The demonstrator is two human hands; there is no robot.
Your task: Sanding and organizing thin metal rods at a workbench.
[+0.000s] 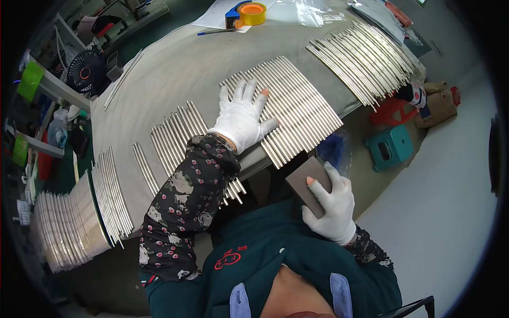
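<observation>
My left hand, in a white glove with bare fingertips showing, lies flat with fingers spread on a row of shiny metal rods set side by side on the table. In front of the table edge, my right hand, gloved the same way, grips a flat grey-brown sanding block. The block is held apart from the rods, just off their near ends. A smaller group of rods lies left of my left hand, partly hidden by my patterned sleeve.
More rods lie at the far right, others at the left beside a stacked bundle. Yellow tape and a blue pen are at the back. A teal stool and a cardboard box stand at right.
</observation>
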